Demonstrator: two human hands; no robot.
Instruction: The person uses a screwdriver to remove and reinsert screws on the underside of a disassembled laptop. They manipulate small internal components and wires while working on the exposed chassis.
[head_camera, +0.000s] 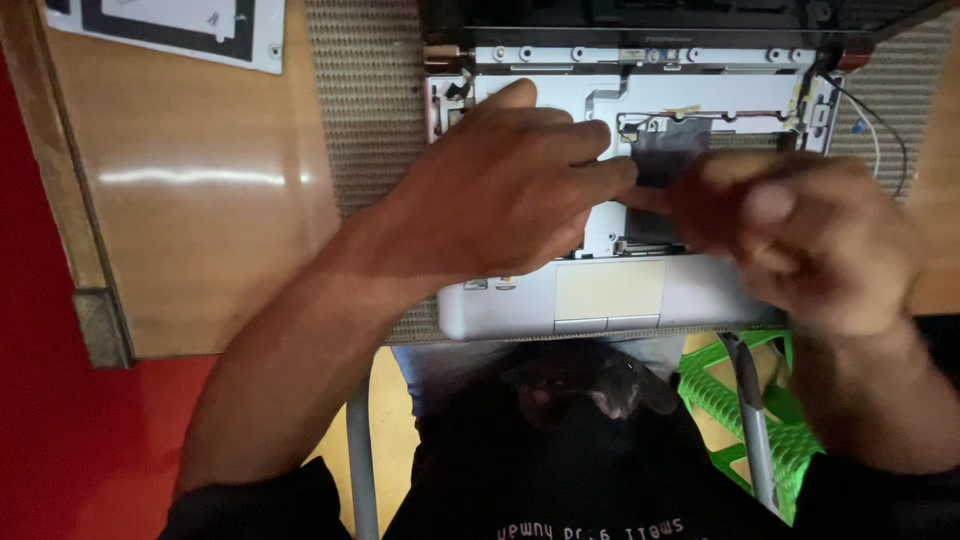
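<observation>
Head view: both hands hover, curled, over opened laptop.

The opened laptop base is silver-grey, its touchpad pale beige; the inner plate above the touchpad is pale blue-grey with a black film patch; under the laptop lies a tan woven mat; left of it, glossy light-brown wooden desk; below, a green lattice plastic stool; red floor.

Opened laptop on mat, on table
</observation>
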